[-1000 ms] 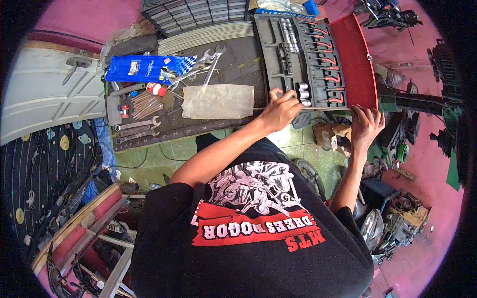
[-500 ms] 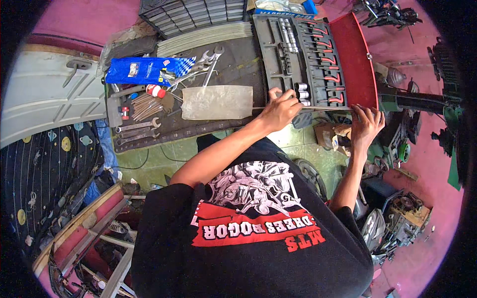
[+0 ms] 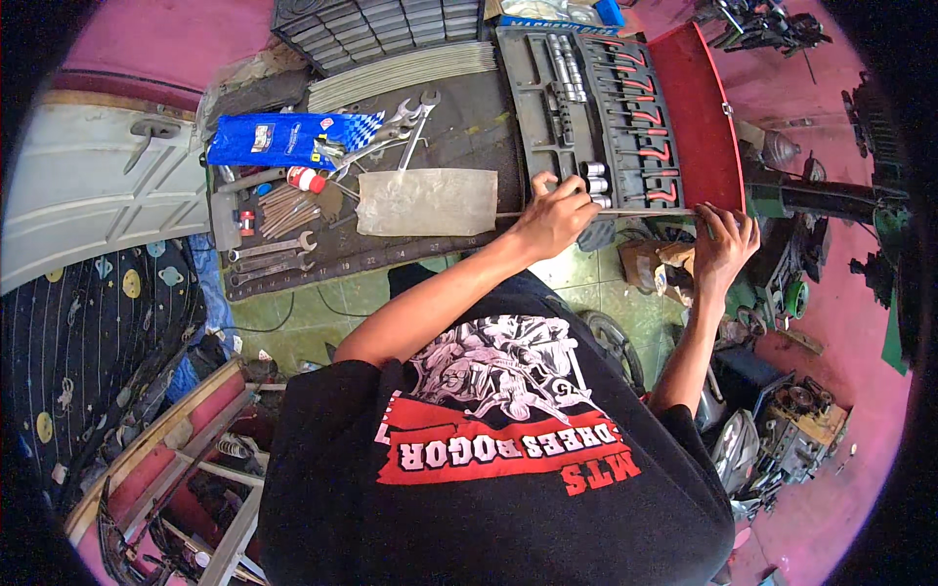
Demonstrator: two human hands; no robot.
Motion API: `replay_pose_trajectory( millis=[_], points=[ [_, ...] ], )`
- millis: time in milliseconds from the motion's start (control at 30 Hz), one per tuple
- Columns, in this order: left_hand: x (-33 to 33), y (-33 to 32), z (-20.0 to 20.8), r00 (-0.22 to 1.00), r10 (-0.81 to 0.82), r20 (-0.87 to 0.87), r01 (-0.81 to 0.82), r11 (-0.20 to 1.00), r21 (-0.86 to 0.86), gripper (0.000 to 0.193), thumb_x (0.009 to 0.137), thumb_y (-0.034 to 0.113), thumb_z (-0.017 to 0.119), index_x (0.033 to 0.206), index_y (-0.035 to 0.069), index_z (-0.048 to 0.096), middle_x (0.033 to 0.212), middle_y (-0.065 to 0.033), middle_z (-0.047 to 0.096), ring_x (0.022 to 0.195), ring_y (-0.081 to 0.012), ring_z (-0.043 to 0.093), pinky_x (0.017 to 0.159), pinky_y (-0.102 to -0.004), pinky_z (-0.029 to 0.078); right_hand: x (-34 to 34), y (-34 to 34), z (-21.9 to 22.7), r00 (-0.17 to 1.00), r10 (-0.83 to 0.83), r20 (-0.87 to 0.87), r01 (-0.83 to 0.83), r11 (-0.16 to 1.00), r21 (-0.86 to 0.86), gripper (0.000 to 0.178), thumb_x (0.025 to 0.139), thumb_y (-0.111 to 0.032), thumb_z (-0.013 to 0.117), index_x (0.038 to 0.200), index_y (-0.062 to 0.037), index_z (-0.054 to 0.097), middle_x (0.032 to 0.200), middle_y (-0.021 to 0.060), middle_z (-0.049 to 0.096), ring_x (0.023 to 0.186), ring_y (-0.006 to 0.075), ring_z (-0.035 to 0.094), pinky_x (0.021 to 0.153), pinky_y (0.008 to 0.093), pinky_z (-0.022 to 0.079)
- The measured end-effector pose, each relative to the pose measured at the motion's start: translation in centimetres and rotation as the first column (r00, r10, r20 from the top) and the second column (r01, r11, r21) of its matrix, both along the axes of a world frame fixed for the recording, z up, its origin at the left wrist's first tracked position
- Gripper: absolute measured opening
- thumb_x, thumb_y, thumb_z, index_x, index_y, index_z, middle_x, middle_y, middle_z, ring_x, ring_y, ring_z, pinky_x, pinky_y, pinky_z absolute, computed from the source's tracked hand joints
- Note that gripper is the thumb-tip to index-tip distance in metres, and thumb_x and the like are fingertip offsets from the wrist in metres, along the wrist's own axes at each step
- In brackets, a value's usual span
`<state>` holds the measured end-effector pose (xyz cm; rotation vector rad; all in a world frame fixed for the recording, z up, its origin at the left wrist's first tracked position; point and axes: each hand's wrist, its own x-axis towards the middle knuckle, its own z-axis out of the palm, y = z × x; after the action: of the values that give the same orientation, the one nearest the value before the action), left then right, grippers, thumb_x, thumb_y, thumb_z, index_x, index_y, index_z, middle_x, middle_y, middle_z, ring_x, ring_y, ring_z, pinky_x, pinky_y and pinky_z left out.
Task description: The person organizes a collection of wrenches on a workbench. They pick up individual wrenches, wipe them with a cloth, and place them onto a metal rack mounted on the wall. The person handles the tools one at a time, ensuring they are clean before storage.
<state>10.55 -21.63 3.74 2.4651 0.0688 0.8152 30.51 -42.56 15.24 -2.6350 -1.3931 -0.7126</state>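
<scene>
An open tool case (image 3: 532, 104) with a dark tray and a red lid (image 3: 696, 117) lies at the right of the workbench. My left hand (image 3: 559, 217) curls over the near edge of its tray, fingers bent beside several chrome sockets (image 3: 594, 178). My right hand (image 3: 725, 242) holds the near corner of the red lid, fingers bent over the edge. A row of red-handled tools (image 3: 647, 119) fills the tray beside the lid, and a column of more sockets (image 3: 567, 68) lies farther back. What my left fingertips press on is partly hidden.
Left of the case lie a translucent rectangular sheet (image 3: 428, 202), combination wrenches (image 3: 420, 127), a blue packet (image 3: 283, 140) and a red-and-white bottle (image 3: 305, 179). Thin rods (image 3: 401, 76) and a drawer cabinet (image 3: 381, 29) stand behind. A cardboard box (image 3: 645, 269) sits below the bench.
My right hand has shifted very slightly at the lid corner. My left hand and the tool case look the same.
</scene>
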Motion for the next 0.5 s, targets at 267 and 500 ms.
replay_pose_trajectory(
  millis=[267, 500],
  points=[
    [0.11, -0.09, 0.18, 0.999, -0.018, -0.028, 0.018, 1.0, 0.007, 0.014, 0.087, 0.015, 0.073, 0.1, 0.011, 0.075, 0.091, 0.0014, 0.065, 0.108, -0.0179, 0.059, 0.09, -0.0537, 0.03, -0.18, -0.24, 0.13, 1.0, 0.0, -0.002, 0.0, 1.0, -0.002, 0.021, 0.082, -0.023, 0.078, 0.103, -0.0207, 0.079, 0.105, -0.0082, 0.074, 0.109, 0.02, 0.061, 0.112, 0.0485, 0.031],
    [0.1, -0.01, 0.06, 0.999, -0.034, -0.038, 0.035, 0.999, 0.007, 0.015, 0.086, 0.014, 0.073, 0.1, 0.011, 0.074, 0.092, 0.0012, 0.066, 0.11, -0.0187, 0.059, 0.091, -0.0547, 0.03, -0.56, -0.44, -0.12, 1.0, -0.013, -0.015, 0.013, 1.0, 0.012, 0.021, 0.083, -0.023, 0.077, 0.103, -0.0196, 0.079, 0.106, -0.0079, 0.074, 0.109, 0.0204, 0.06, 0.113, 0.0486, 0.031]
  ],
)
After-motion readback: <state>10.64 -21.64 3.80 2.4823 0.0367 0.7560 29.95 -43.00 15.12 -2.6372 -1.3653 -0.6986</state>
